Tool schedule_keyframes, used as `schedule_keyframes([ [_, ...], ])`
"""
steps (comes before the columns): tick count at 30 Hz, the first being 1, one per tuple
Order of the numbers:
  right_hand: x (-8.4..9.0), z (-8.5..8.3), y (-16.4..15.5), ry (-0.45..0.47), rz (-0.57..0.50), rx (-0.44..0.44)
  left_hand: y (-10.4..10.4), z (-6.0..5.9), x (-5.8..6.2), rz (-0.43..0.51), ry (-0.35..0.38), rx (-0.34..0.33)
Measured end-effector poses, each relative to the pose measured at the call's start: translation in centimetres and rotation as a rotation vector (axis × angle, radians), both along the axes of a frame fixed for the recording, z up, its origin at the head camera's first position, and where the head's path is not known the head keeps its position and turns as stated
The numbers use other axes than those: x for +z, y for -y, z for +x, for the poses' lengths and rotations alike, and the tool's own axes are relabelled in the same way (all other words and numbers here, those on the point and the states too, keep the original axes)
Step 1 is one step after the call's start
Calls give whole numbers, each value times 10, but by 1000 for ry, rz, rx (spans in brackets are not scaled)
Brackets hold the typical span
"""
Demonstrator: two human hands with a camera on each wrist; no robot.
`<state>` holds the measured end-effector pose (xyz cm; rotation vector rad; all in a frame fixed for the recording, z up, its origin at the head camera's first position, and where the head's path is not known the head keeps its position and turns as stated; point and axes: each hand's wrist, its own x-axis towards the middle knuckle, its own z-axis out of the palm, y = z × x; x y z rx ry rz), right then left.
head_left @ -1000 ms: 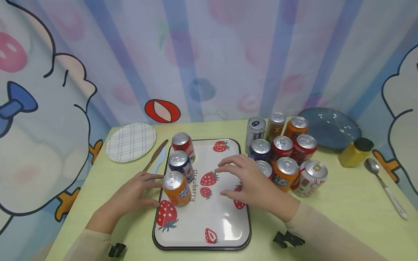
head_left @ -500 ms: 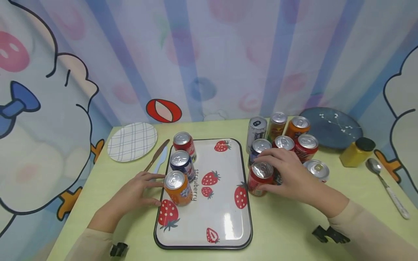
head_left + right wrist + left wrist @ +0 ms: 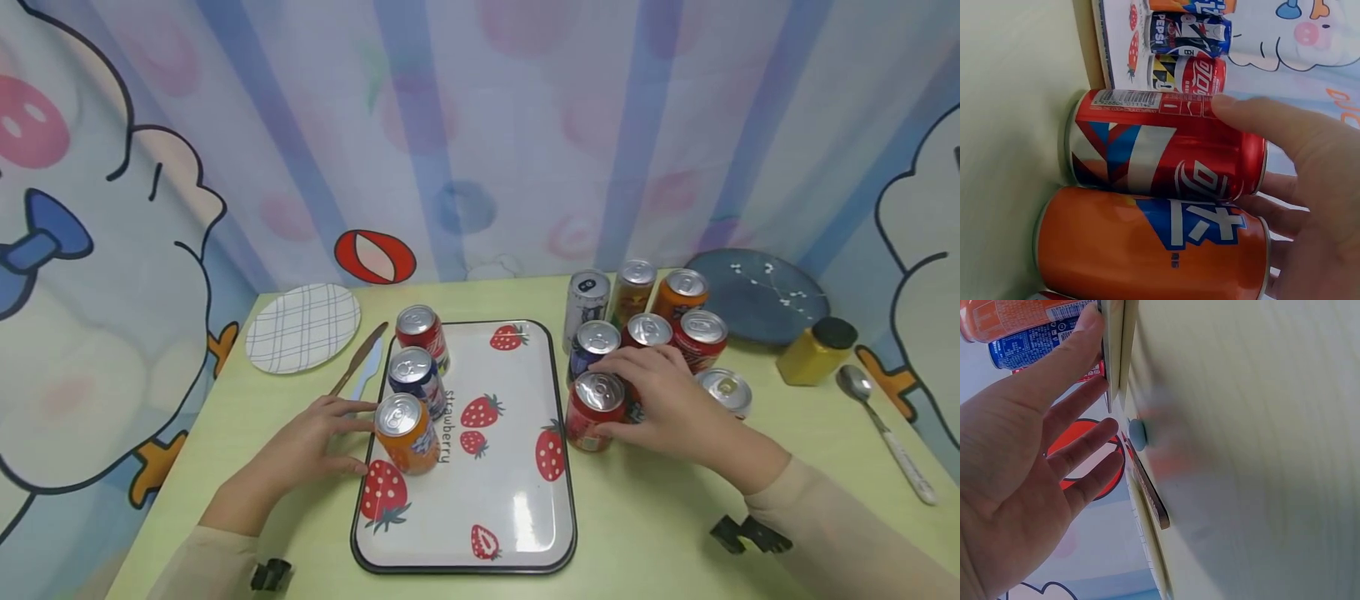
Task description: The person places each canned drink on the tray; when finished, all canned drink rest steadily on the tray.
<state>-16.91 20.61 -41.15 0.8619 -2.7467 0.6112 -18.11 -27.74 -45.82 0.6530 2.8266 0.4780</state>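
Note:
My right hand grips a red cola can just right of the strawberry-print tray. In the right wrist view the thumb lies on that can's side, with the fingers behind it. An orange soda can stands against it, largely covered by the hand in the head view. On the tray's left side, an orange can, a blue Pepsi can and a red can form a column. My left hand, fingers extended, is at the tray's left edge beside the orange can.
More cans, among them a tall white can and a dark blue can, cluster behind the right hand. Further right are a dark plate, yellow jar and spoon. At left lie a checked plate and two knives.
My right hand has moved right from above the tray to the can group and taken hold of the red cola can. The left hand has stayed about where it was.

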Motion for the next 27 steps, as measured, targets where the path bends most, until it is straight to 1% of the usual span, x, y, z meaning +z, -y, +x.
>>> schedule_keyframes([
  [4, 1, -4, 3, 24, -65, 9, 1, 1, 1, 0, 2, 7],
  [9, 2, -3, 7, 10, -129, 27, 2, 1, 0, 5, 12, 23],
  [14, 8, 8, 18, 10, -201, 32, 3, 0, -2, 7, 2, 22],
  [18, 12, 19, 39, 28, -239, 78, 3, 0, -1, 4, -11, 15],
  [21, 12, 26, 59, 61, -266, 125, 3, -1, -1, 5, -12, 9],
  [27, 7, 41, 101, 214, -310, 197, 1, -1, 0, 9, 9, 11],
])
